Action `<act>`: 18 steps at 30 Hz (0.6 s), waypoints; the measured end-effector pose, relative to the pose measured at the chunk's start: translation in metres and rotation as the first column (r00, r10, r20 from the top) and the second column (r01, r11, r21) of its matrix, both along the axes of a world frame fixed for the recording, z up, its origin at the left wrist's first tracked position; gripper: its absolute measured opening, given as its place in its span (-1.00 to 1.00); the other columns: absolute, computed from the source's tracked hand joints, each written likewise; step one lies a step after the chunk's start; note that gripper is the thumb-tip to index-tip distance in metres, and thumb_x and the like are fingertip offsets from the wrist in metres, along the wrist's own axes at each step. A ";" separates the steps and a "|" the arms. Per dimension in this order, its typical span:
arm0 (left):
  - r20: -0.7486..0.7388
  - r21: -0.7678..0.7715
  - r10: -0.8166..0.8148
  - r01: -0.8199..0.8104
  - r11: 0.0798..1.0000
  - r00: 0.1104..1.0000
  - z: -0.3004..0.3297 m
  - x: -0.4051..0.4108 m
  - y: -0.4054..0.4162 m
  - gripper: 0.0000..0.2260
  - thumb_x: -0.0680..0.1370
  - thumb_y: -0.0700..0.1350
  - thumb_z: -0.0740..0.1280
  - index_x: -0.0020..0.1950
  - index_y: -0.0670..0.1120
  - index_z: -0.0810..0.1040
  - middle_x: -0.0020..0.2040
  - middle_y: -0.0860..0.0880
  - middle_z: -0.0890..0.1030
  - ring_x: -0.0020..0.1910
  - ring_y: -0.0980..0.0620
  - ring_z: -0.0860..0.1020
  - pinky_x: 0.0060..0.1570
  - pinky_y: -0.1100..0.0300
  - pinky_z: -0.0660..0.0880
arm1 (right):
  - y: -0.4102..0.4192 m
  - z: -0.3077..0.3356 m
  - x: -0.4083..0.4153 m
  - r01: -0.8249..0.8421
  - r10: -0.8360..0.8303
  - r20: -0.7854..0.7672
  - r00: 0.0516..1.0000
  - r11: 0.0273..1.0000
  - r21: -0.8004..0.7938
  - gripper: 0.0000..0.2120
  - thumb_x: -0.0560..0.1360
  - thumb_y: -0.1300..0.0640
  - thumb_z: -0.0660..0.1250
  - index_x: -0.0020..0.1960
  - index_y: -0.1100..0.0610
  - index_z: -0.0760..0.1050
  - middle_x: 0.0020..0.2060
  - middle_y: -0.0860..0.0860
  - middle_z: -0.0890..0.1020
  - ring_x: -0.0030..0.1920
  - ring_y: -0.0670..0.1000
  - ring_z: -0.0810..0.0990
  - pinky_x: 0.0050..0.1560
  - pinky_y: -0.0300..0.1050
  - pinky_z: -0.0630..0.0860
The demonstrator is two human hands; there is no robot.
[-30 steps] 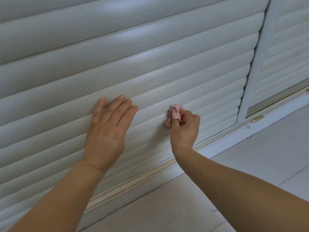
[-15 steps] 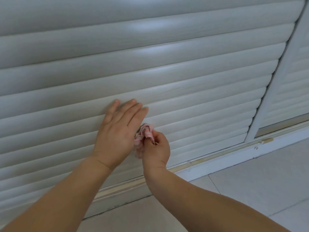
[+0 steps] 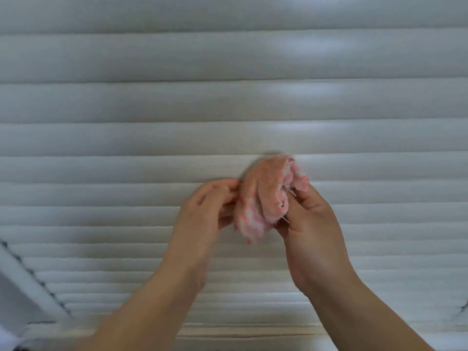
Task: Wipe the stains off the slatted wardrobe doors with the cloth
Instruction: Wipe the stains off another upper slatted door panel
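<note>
The white slatted wardrobe door (image 3: 228,102) fills the whole view, its slats running level across it. A bunched pink and white cloth (image 3: 263,198) is held up in front of the slats, between both hands. My left hand (image 3: 205,214) pinches its left edge with curled fingers. My right hand (image 3: 309,224) grips its right side, thumb and fingers closed on the fabric. The picture is blurred, and no stain shows on the slats.
The door's white upright frame (image 3: 27,282) slants across the lower left corner. A bottom rail (image 3: 253,333) runs below the lowest slats. Another frame edge shows at the far lower right (image 3: 463,310).
My left hand has come off the slats and taken hold of the cloth. My right hand has lifted the cloth away from the door. The view has swung to face the door squarely.
</note>
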State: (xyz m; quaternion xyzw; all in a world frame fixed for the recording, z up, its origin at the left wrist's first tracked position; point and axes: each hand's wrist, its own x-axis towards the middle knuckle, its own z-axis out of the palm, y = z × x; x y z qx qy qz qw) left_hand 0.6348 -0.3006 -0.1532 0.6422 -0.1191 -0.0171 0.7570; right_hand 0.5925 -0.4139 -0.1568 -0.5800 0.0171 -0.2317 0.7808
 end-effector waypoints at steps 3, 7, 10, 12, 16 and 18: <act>-0.231 -0.048 -0.164 0.157 0.986 0.959 0.032 0.003 0.017 -0.62 0.34 0.04 0.35 0.02 -0.19 0.59 -0.13 -0.11 0.67 -0.17 -0.01 0.60 -0.20 0.25 0.53 | 0.007 0.046 0.010 -0.131 0.132 -0.148 0.980 0.991 0.017 -0.83 0.50 0.28 0.27 -0.02 0.17 0.63 -0.15 0.08 0.70 -0.13 -0.01 0.64 -0.04 -0.12 0.57; -0.421 -0.126 -0.112 0.064 0.990 0.900 0.074 -0.007 0.022 -0.67 0.25 -0.03 0.42 -0.10 -0.21 0.55 -0.21 -0.16 0.59 -0.25 -0.03 0.50 -0.26 0.21 0.48 | 0.008 0.097 0.007 -0.196 0.202 -0.335 0.920 0.979 0.051 -0.77 0.45 0.23 0.31 0.07 0.16 0.62 -0.11 0.09 0.70 -0.12 -0.01 0.66 -0.07 -0.15 0.60; -0.511 -0.141 -0.007 -0.076 0.987 0.859 0.123 -0.012 0.027 -0.83 0.29 -0.18 0.41 -0.21 -0.18 0.48 -0.36 -0.15 0.53 -0.43 0.01 0.45 -0.43 0.25 0.46 | 0.003 0.148 0.000 -0.148 0.124 -0.439 0.890 0.989 -0.022 -0.78 0.53 0.31 0.24 -0.09 0.12 0.65 -0.22 0.08 0.70 -0.23 -0.04 0.64 -0.16 -0.17 0.56; -0.545 -0.119 0.036 -0.120 0.986 0.838 0.158 -0.018 0.028 -0.88 0.35 -0.27 0.40 -0.22 -0.19 0.46 -0.40 -0.16 0.52 -0.47 -0.01 0.44 -0.48 0.26 0.44 | -0.003 0.184 -0.005 -0.132 0.143 -0.500 0.854 0.990 0.057 -0.70 0.54 0.35 0.20 -0.21 0.13 0.63 -0.35 0.04 0.65 -0.36 -0.07 0.59 -0.24 -0.19 0.50; -0.550 -0.016 0.139 -0.177 0.984 0.824 0.220 -0.030 0.024 -0.89 0.44 -0.36 0.36 -0.20 -0.17 0.51 -0.33 -0.15 0.57 -0.39 -0.04 0.48 -0.39 0.19 0.42 | -0.013 0.251 -0.018 -0.163 0.272 -0.593 0.758 0.959 0.231 -0.71 0.57 0.31 0.16 -0.23 0.15 0.57 -0.39 0.06 0.57 -0.41 -0.04 0.52 -0.18 -0.08 0.50; -0.511 0.046 0.189 -0.193 0.980 0.838 0.251 -0.038 0.019 -0.89 0.44 -0.34 0.39 -0.19 -0.14 0.56 -0.27 -0.14 0.60 -0.30 -0.06 0.51 -0.29 0.13 0.44 | -0.019 0.281 -0.025 -0.223 0.318 -0.599 0.735 0.947 0.229 -0.69 0.60 0.14 0.16 -0.18 0.13 0.62 -0.27 0.10 0.64 -0.29 0.01 0.59 -0.08 0.00 0.52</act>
